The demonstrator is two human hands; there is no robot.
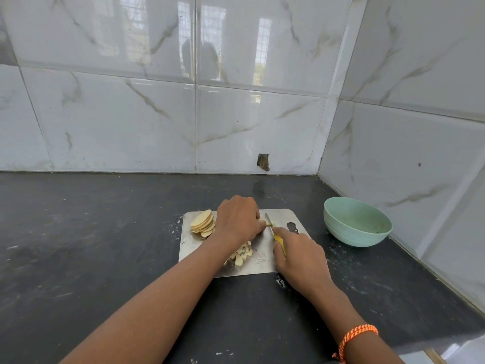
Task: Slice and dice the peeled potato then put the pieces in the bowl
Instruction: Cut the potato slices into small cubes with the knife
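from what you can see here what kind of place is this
Most likely a home kitchen: a dark stone counter in a corner of glossy marble-look wall tiles, with a steel cutting board of potato slices and a green bowl beside it.

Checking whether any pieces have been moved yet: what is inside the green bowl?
The bowl looks empty: only its bare green inside shows, with no potato pieces visible. Its near wall hides part of the bottom.

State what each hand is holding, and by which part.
The right hand grips a knife by its yellow handle. The left hand pins potato strips to the cutting board with its fingers, beside the blade.
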